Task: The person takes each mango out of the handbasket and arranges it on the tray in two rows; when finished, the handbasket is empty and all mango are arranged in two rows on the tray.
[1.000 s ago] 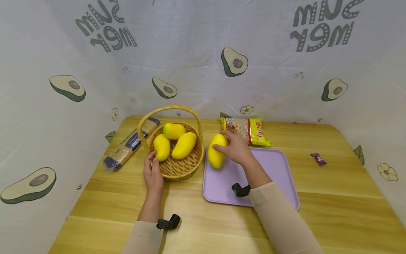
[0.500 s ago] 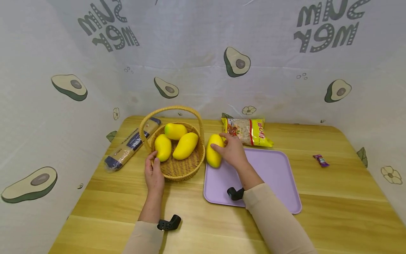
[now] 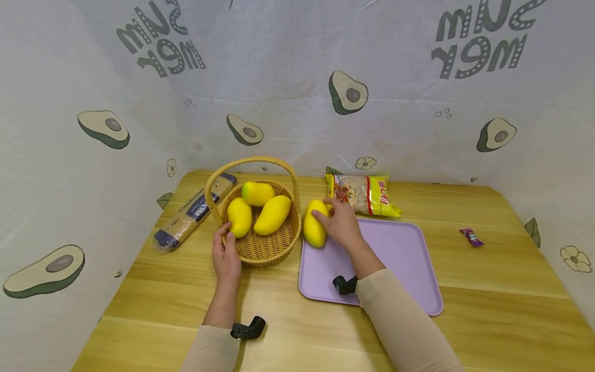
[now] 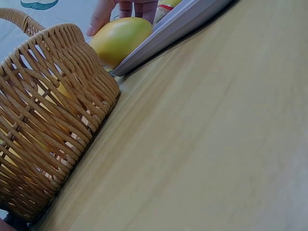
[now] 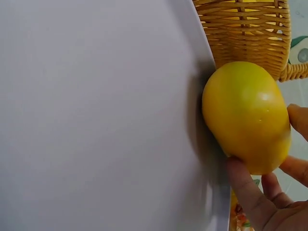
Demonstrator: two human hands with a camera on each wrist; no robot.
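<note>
Three yellow mangoes lie inside a round wicker basket [image 3: 260, 253] with a tall arched handle. One of them, the left mango [image 3: 239, 217], is beside the fingertips of my left hand [image 3: 226, 258], which holds the basket's left rim. My right hand [image 3: 343, 223] grips a fourth mango [image 3: 315, 227] between thumb and fingers. This mango is over the left edge of a lilac tray [image 3: 390, 258], close beside the basket. The right wrist view shows the mango [image 5: 245, 115] against the tray's rim, with a shadow under it.
A packet with blue ends [image 3: 190, 214] lies left of the basket. Behind the tray is a yellow food bag [image 3: 360, 194]. A small purple wrapped sweet [image 3: 471, 237] lies to the right. A white printed curtain [image 3: 297, 103] encloses the wooden table [image 3: 279, 320].
My right hand has shifted slightly left with its mango, from over the tray to the tray's left edge beside the basket. The left hand stays at the basket's rim.
</note>
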